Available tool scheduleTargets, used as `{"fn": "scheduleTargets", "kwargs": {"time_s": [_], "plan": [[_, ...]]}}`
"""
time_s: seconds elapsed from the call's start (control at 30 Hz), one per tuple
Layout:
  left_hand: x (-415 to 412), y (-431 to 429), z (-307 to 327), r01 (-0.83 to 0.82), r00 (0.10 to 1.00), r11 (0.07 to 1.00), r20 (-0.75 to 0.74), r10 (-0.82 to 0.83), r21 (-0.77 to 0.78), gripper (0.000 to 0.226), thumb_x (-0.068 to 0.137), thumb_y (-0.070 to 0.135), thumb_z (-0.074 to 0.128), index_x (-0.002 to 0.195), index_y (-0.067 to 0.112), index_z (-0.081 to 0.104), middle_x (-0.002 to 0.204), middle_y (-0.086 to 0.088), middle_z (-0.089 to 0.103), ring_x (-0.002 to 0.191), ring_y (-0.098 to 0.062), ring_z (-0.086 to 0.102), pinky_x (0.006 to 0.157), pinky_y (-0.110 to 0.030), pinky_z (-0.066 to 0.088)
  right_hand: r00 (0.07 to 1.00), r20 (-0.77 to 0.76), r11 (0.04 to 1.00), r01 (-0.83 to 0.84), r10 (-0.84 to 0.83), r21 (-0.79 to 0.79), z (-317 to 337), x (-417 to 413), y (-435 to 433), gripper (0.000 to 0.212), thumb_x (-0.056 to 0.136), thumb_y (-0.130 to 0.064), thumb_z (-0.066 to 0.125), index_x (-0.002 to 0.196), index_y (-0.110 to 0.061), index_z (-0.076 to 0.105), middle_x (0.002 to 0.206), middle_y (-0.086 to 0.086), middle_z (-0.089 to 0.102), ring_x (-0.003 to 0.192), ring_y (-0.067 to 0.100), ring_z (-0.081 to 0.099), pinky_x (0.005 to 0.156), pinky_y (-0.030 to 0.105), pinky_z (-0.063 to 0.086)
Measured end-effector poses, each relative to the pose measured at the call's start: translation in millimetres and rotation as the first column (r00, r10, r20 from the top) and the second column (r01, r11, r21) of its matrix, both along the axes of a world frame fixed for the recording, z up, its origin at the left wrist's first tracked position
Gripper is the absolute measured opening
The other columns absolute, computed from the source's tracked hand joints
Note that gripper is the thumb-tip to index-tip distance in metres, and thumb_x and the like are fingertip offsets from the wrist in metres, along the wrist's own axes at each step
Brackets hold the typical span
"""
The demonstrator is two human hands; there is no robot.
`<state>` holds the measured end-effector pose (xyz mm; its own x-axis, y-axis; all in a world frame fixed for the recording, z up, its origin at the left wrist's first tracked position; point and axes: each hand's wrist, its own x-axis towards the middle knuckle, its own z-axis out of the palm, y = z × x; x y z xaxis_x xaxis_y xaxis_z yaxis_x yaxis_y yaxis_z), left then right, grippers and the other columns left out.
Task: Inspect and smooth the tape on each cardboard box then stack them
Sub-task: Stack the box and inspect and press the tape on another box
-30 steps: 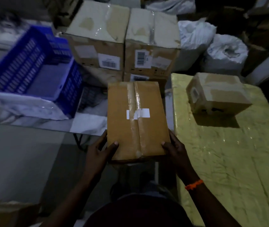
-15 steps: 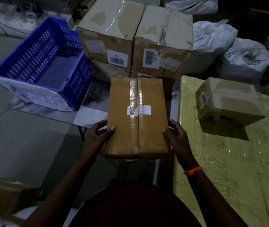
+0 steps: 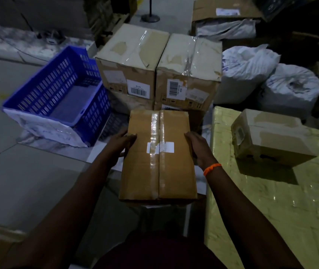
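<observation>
Left hand [image 3: 120, 145] and right hand [image 3: 199, 147] grasp the long side edges of a flat brown taped cardboard box [image 3: 158, 158]. The yellow wrapped table [image 3: 282, 210] lies just right, with a small brown cardboard carton [image 3: 271, 140] on its far part.

- A blue slotted plastic basket [image 3: 57, 101] sits at the left on a marbled slab [image 3: 57, 148], with white sheeting over its near end.
- Two white sacks [image 3: 245, 74] [image 3: 290, 90] stand side by side, back right.
- A yellow-covered table [image 3: 271, 210] fills the right.
- A round black stand base [image 3: 150, 18] rests on the far floor.

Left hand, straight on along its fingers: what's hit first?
The taped box itself: the left hand grips its left side, fingers angled inward. Sliding past, likely the stacked cartons behind; depth unclear.
</observation>
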<state>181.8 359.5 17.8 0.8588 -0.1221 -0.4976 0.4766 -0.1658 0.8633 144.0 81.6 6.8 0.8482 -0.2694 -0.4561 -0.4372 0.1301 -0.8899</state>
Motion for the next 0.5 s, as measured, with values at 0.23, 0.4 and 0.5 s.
{"fn": "scheduleTargets", "kwargs": {"time_s": [0.23,0.4,0.5], "plan": [[-38.2,0.6,29.5,-0.114,0.988,0.987,0.090,0.125,-0.113,0.034,0.096,0.042,0.065,0.129,0.039,0.059,0.125,0.004,0.062,0.115,-0.016,0.059,0.081,-0.037,0.050,0.991,0.131,0.998,0.007,0.001,-0.061,27.1,-36.3,8.0,0.032,0.102,-0.037,0.060,0.132,-0.030,0.067,0.116,-0.001,0.076,0.105,0.021,0.074,0.089,0.043,0.060],[-63.0,-1.3,60.4,-0.249,0.958,0.945,0.087,0.272,-0.211,0.023,0.097,0.054,0.054,0.113,0.037,0.055,0.123,0.005,0.058,0.122,-0.022,0.052,0.100,-0.050,0.047,0.965,0.257,0.997,0.061,-0.046,-0.049,60.0,-65.8,9.8,0.029,0.107,-0.035,0.050,0.134,-0.033,0.061,0.120,-0.011,0.073,0.099,-0.003,0.071,0.078,0.023,0.055],[-67.3,-5.3,77.3,-0.278,0.948,0.925,0.079,0.307,-0.258,0.028,0.095,0.060,0.048,0.111,0.037,0.053,0.132,0.001,0.053,0.124,-0.024,0.051,0.106,-0.057,0.044,0.947,0.309,0.992,0.110,-0.087,-0.060,72.7,-72.9,2.5,0.031,0.109,-0.035,0.044,0.133,-0.029,0.063,0.124,-0.009,0.072,0.108,0.000,0.068,0.084,0.029,0.055]]}}
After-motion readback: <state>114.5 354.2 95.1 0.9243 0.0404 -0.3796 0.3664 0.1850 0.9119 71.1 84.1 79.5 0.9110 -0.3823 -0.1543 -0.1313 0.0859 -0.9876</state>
